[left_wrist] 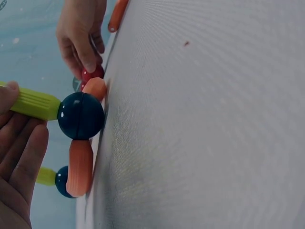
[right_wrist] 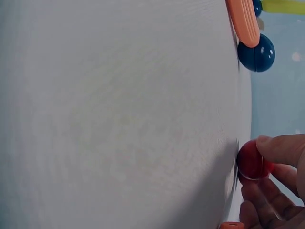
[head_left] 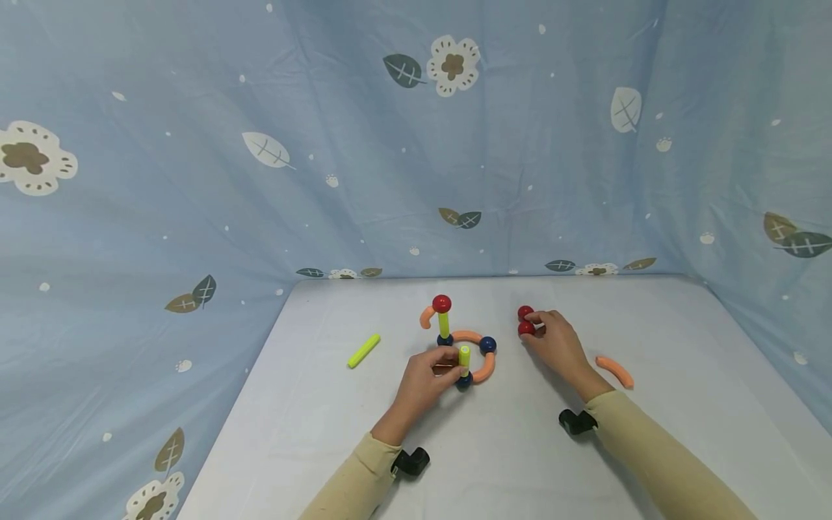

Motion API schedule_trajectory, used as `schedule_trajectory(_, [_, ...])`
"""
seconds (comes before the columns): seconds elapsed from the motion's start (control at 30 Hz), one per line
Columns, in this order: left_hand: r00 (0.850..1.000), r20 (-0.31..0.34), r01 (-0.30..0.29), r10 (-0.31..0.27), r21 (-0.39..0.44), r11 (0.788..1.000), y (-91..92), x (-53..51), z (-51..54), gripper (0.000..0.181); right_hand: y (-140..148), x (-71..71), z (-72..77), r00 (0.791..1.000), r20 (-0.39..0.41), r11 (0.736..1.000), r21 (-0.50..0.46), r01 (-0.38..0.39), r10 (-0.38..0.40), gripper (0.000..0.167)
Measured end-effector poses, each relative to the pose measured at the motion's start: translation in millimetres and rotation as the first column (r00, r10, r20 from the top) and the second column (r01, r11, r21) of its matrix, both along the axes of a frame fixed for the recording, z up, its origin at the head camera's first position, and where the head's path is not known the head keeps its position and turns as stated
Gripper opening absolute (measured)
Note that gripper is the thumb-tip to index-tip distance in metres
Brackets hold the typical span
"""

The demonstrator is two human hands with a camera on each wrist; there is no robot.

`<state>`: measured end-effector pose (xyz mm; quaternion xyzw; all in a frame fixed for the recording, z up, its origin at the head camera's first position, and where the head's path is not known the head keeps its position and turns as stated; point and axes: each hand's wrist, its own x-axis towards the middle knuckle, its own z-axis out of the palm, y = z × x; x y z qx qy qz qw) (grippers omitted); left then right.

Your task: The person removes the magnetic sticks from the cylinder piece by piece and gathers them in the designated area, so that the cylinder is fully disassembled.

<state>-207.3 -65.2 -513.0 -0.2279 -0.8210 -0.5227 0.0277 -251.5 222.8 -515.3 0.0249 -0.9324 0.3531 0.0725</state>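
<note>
In the head view, pinches with the left hand point(head_left: 419, 383) the nearer yellow-green rod point(head_left: 464, 359), standing upright, long axis vertical, on the near navy ball point(head_left: 464, 383) of a ring on the white table point(head_left: 513, 448). Includes in that ring the right navy ball point(head_left: 487, 344) and the far-left navy ball point(head_left: 445, 340), linked by orange curved rods point(head_left: 466, 336), with a second yellow-green rod point(head_left: 444, 325) rising upright from the far-left one beneath a red top ball point(head_left: 442, 303). Has a loose yellow-green rod point(head_left: 364, 351) lying flat at the left, long axis slanting from near left to far right. Grasps with the right hand point(head_left: 557, 347) the nearer red ball point(head_left: 526, 328), right of the ring, with the farther red ball point(head_left: 525, 312) just beyond, close to the fingertips. In the left wrist view, turned sideways, shows the pinched rod running leftward from its navy ball, thumb laid against the outer end, and the other upright rod pointing likewise leftward below. In the right wrist view, presses thumb and fingers around a red ball, low against the table surface; cannot tell how far the lower fingers wrap.
</note>
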Motion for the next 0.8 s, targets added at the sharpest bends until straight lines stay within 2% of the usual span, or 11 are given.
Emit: schedule_trajectory(0.8, [1.0, 0.022, -0.003, 0.002, 0.006, 1.0, 0.1, -0.3, 0.0, 0.021, 4.9, 9.3, 3.8, 1.0, -0.009, 1.0, 0.013, 0.017, -0.017, 0.043])
